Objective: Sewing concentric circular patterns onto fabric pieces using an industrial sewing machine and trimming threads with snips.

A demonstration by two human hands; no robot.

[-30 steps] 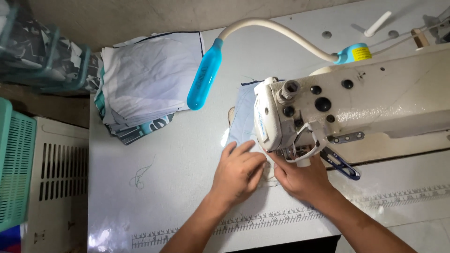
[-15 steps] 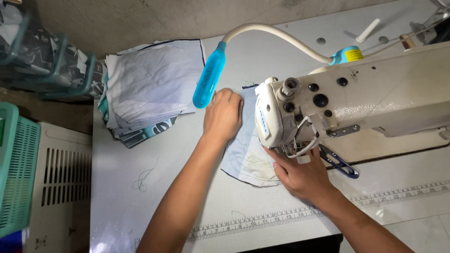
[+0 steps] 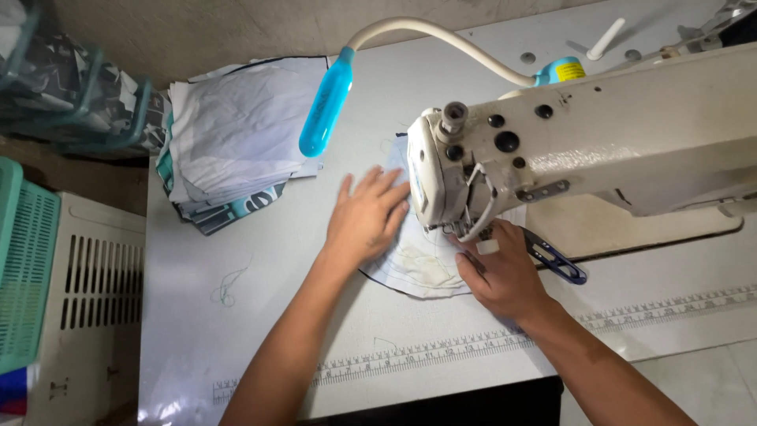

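Near the middle of the frame the left hand (image 3: 364,222) lies flat, palm down and fingers spread, on a rounded piece of pale fabric (image 3: 422,267) that rests on the white bench (image 3: 260,315). Its grip is open; it presses on the cloth rather than clasping it. The fabric sits just below and partly under the head of the cream sewing machine (image 3: 568,150), which fills the upper right of the frame. Its curved edge shows toward the lower middle, and faint stitched lines cross its surface.

The right hand (image 3: 505,272) is just to the right of the fabric, beneath the machine's needle area, with its fingers curled down on the cloth's edge. Whether its grip pinches the cloth or only rests on it cannot be told. A pair of blue-handled thread snips (image 3: 556,256) shows beside this hand, touching or just behind it.

A blue lamp (image 3: 325,102) on a bent white neck hangs over the bench in the upper middle. A stack of cut fabric pieces (image 3: 233,142) lies in the upper left, well apart from both hands. A printed measuring scale (image 3: 441,351) runs along the bench's near edge. A green plastic basket (image 3: 24,276) stands at the far left.
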